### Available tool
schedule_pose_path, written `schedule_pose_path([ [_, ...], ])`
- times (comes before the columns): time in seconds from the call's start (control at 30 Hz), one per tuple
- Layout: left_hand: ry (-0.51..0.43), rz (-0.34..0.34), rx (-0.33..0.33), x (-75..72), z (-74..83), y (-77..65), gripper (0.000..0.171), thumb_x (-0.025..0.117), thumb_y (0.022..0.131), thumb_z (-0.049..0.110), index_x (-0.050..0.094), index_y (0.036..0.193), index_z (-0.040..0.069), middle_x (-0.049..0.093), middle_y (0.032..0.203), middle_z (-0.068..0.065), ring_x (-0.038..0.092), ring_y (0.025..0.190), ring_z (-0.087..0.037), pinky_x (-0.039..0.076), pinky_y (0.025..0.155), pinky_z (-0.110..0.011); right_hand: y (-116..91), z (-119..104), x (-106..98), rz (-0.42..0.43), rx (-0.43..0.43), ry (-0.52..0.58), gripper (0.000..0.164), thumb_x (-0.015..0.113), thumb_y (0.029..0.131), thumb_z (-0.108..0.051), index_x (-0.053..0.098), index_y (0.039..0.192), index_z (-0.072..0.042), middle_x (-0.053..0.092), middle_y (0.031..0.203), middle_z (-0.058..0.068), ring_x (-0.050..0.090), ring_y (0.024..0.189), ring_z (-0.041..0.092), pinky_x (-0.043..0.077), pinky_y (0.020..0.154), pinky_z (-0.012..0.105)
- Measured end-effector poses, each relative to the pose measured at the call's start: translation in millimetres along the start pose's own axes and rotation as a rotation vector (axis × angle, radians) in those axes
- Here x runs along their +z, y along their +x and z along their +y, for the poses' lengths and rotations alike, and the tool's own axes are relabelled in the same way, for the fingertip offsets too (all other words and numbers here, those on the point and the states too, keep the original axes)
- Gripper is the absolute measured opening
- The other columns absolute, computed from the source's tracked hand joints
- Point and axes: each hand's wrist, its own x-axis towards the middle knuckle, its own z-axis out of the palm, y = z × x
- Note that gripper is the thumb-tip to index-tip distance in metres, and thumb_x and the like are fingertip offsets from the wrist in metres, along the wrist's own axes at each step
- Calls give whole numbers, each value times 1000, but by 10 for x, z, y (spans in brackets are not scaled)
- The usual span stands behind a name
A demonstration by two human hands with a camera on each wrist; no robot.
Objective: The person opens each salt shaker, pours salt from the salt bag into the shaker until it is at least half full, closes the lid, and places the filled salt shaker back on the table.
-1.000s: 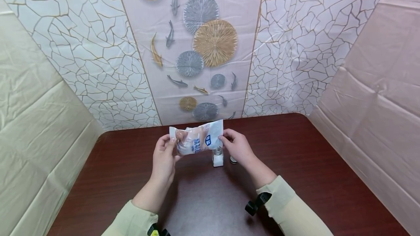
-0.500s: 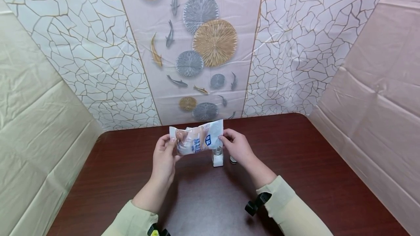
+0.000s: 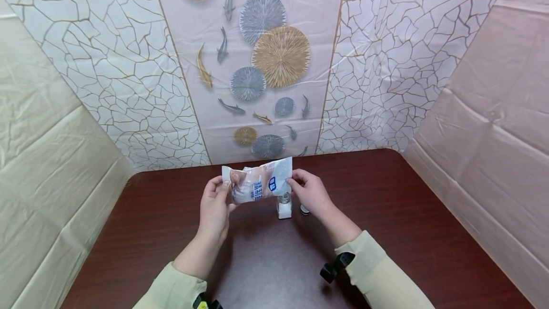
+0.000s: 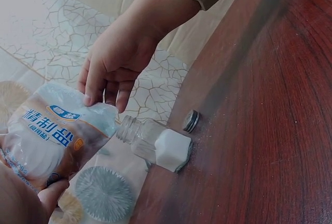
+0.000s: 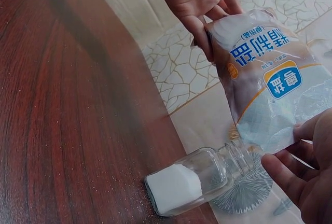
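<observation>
A plastic bag of salt [image 3: 259, 182], printed with blue Chinese characters, is held tilted above the table between both hands. My left hand [image 3: 214, 211] grips its fuller end, thumb on the front. With thumb and fingers, my right hand [image 3: 312, 193] pinches a corner at the other end. That end reaches the threaded mouth of a small clear glass jar [image 5: 179, 185], which stands upright and is partly filled with white salt [image 4: 172, 149]. No stream of salt shows between bag and jar; the jar's mouth is partly hidden behind the bag in the head view.
A metal screw lid [image 4: 191, 121] lies on the dark red-brown table [image 3: 386, 232], just right of the jar. White grains are scattered over the wood around the jar's base. A patterned cloth backdrop [image 3: 364, 85] stands at the table's far edge, with plain cloth sides left and right.
</observation>
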Motion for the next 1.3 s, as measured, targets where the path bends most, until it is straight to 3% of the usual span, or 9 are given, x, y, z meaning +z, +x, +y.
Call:
schedule_pose_path([
  [0.37,-2,-5,0,13,11,-12,15,48,105,17,51,119,13,65,112,0,58,99,-17,50,66,-29,-2,2,-9,1,0,13,13,64,97,-11,69,108,-6,69,97,10,66,78,19,57,76,47],
  [0.7,-15,-7,2,16,0,-5,14,48,105,17,51,118,13,65,111,0,59,96,-16,51,66,-28,-3,-13,-13,0,-4,4,13,64,97,-11,69,108,-6,69,97,9,66,78,18,58,71,36],
  [0.93,-12,-4,-1,21,11,-11,14,48,105,16,51,118,13,65,112,-1,59,96,-16,51,65,-28,5,-13,-14,1,2,14,13,64,97,-10,69,108,-6,69,98,11,66,78,19,57,76,48],
  [1.07,-6,-2,-3,17,13,-10,15,48,105,17,52,119,13,65,113,-1,59,97,-16,50,64,-27,4,-12,-5,6,-8,14,13,64,96,-9,69,107,-5,69,97,11,66,78,19,57,75,47],
  [1.3,0,-1,-5,9,12,-2,15,48,105,17,51,119,13,64,114,-2,58,99,-17,50,65,-27,9,-1,6,6,-11,21,13,64,97,-9,69,107,-5,69,97,11,67,84,31,57,75,45],
])
